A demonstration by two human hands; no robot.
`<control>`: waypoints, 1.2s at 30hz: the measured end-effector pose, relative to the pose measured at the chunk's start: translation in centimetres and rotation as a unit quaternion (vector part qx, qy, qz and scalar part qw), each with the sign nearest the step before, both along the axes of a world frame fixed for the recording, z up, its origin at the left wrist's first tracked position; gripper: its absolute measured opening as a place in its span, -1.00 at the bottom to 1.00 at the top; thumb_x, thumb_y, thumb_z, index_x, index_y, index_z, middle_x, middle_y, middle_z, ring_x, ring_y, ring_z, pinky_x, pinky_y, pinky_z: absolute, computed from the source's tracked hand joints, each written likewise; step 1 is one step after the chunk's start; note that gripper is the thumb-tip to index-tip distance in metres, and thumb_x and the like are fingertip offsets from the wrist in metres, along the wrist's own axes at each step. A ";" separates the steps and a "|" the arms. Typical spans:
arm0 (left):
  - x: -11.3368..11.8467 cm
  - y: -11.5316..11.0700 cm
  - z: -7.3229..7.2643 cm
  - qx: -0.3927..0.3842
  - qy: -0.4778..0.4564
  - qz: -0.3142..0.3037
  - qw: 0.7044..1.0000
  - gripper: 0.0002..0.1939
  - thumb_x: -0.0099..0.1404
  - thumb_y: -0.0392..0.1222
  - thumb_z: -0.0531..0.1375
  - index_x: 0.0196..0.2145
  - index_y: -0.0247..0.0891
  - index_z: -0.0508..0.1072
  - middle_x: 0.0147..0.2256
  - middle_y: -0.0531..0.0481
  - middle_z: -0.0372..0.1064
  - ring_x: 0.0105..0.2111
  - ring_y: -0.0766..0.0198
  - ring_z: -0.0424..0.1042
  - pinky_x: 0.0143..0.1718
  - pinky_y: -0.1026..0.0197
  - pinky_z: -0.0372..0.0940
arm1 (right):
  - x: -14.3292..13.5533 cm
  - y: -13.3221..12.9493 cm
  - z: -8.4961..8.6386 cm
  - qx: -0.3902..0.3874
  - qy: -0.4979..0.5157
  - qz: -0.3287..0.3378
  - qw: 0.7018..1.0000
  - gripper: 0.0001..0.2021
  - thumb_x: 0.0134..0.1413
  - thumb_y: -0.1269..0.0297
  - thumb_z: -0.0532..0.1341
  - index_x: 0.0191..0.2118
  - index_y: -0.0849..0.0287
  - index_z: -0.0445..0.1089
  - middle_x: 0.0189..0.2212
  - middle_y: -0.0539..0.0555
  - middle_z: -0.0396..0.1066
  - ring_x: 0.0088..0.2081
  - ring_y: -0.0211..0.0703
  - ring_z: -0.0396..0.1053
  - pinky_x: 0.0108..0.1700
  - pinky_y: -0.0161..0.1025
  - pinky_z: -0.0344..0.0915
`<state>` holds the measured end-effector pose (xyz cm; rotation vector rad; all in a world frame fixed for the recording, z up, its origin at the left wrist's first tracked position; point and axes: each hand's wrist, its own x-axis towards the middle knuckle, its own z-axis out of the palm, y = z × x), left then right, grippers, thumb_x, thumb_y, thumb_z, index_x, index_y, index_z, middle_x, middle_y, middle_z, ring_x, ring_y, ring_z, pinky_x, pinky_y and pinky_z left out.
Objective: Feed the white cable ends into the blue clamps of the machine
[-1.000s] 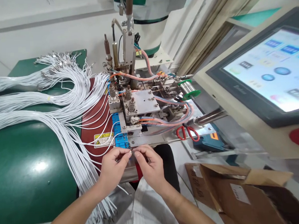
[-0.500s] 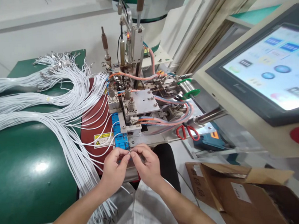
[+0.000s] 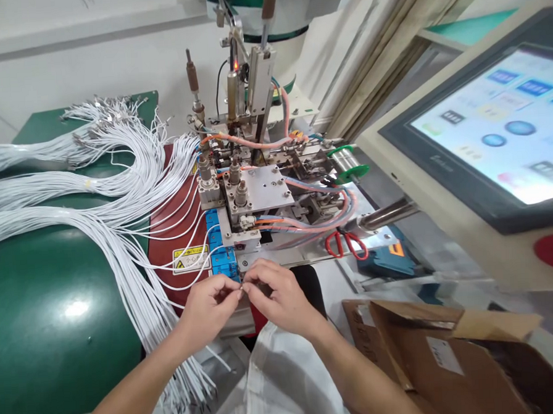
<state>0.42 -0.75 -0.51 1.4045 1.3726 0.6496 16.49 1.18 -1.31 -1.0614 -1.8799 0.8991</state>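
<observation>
My left hand (image 3: 210, 312) is closed in a pinch on the end of a white cable (image 3: 221, 359), whose length runs back beneath the palm. Against its fingertips, my right hand (image 3: 279, 296) pinches the same small tip; the fingers hide most of it. Both hands are in front of the blue clamp blocks (image 3: 222, 259) at the machine's near left edge. Several white cables run from these blocks over a dark red plate (image 3: 169, 228) to a thick cable bundle (image 3: 117, 265) on the left.
A green table (image 3: 56, 342) carries the bundles. Behind my hands stands the metal machine (image 3: 268, 186) with hoses and a solder wire spool (image 3: 348, 164). Red-handled scissors (image 3: 346, 245) lie at its edge. A touchscreen (image 3: 499, 127) and an open cardboard box (image 3: 451, 358) are on the right.
My hands remain fingertip to fingertip. The right hand has turned slightly, its knuckles higher and further right. The left hand has shifted a little to the left.
</observation>
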 end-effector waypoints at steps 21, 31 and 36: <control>0.4 -0.6 -1.2 -0.047 -0.121 0.121 0.984 -0.80 0.13 -0.14 0.17 -0.31 -0.32 0.42 -0.52 0.05 0.33 -0.55 0.42 0.29 -0.49 0.35 0.26 | -2.0 -1.5 -2.0 -0.127 0.103 -0.166 0.972 -0.88 -0.04 0.36 0.17 -0.54 0.20 0.35 -0.58 -0.01 0.30 -0.53 -0.29 0.23 -0.47 -0.34 0.19; -2.0 0.5 -0.2 0.034 0.125 -0.014 0.991 -0.84 0.17 -0.26 0.11 -0.26 -0.19 0.40 -0.40 0.09 0.32 -0.55 0.41 0.24 -0.48 0.32 0.20 | -1.8 -0.7 -3.9 -0.083 0.003 -0.165 0.983 -0.86 0.06 0.31 0.05 -0.45 0.17 0.28 -0.50 0.02 0.30 -0.47 -0.25 0.26 -0.42 -0.33 0.20; -3.0 1.1 -1.0 0.137 0.207 -0.047 0.968 -0.83 0.22 -0.31 0.05 -0.28 -0.22 0.43 -0.33 0.00 0.34 -0.31 0.27 0.34 -0.23 0.21 0.24 | -2.1 -0.3 -4.9 -0.120 -0.044 -0.162 0.979 -0.83 0.08 0.26 0.02 -0.45 0.17 0.28 -0.50 0.03 0.31 -0.45 -0.21 0.27 -0.39 -0.31 0.18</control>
